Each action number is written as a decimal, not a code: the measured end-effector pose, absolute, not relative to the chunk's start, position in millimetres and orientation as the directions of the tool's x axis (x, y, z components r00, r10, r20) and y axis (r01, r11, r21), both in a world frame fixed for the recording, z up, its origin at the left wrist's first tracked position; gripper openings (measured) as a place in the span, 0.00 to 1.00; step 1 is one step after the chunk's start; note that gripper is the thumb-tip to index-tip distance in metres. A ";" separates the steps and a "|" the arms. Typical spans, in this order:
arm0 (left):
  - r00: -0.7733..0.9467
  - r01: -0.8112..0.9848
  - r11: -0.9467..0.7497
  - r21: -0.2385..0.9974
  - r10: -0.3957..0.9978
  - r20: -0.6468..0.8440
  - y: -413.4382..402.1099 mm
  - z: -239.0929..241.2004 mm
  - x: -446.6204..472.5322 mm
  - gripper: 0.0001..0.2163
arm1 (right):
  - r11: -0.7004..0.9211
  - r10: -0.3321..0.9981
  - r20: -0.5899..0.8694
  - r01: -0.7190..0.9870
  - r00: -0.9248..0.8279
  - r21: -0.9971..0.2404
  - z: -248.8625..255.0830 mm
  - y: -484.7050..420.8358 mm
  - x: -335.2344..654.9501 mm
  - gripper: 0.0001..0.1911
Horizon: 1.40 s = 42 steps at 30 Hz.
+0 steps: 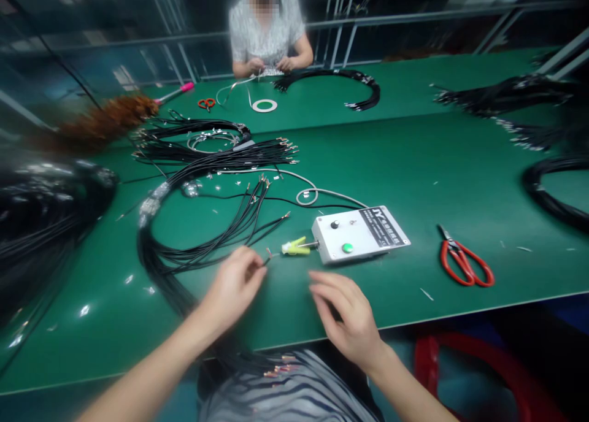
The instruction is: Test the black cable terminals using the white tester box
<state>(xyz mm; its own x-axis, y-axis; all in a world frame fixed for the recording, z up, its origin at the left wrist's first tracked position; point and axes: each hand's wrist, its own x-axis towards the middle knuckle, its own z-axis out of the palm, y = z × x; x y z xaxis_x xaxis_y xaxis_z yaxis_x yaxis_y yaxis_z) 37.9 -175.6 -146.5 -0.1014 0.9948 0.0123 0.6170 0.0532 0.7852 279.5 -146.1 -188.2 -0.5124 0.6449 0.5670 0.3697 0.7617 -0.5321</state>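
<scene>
My left hand (pixel 237 282) pinches a thin black cable (pixel 266 262) close to its stripped end, which points at a yellow clip-like tip (pixel 296 246). That tip sits on the shaft of a small white control box (pixel 345 233) with a green button and a black knob. Below the box, my right hand (pixel 346 316) hovers with thumb and fingers apart, holding nothing I can see. A long bundle of black cables (pixel 151 250) curves around to the left of my hands. Its other stripped ends (pixel 280 368) lie over my lap.
Red-handled scissors (pixel 464 264) lie to the right. More black cable bundles rest at left (pixel 50 219), right (pixel 552 189) and behind (pixel 188 149). Across the green table (pixel 386 158) a co-worker (pixel 269 35) handles a white strip near a tape roll (pixel 264 105). A feather duster (pixel 119 112) lies far left.
</scene>
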 end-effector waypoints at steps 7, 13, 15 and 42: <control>-0.448 0.576 0.091 0.812 0.866 0.221 -111.2 -146.5 -22.4 0.09 | 0.680 0.726 0.505 0.379 -0.467 -0.628 -190.9 -143.5 280.4 0.14; 0.338 0.649 -0.196 0.735 0.940 -0.047 -190.6 -133.5 42.1 0.04 | 0.643 0.754 0.460 0.382 -0.470 -0.663 -189.5 -144.4 279.6 0.12; 0.498 0.740 -0.272 0.615 0.836 -0.230 -218.6 -131.5 64.0 0.05 | 0.640 0.754 0.454 0.379 -0.475 -0.668 -189.1 -144.3 279.0 0.12; -0.018 0.198 0.195 0.961 0.981 -0.195 -209.9 -135.4 68.3 0.12 | -0.476 0.853 -0.295 -0.413 -0.430 -0.776 -164.5 -155.6 215.1 0.12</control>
<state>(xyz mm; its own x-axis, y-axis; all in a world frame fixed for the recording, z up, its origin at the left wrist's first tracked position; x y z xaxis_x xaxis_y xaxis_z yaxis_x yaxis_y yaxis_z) 68.3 -209.9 -135.4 -0.0183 0.9805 -0.1955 0.1976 0.1952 0.9607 215.1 -155.6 -164.5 -0.4297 0.8534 -0.2951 -0.4133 -0.4765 -0.7760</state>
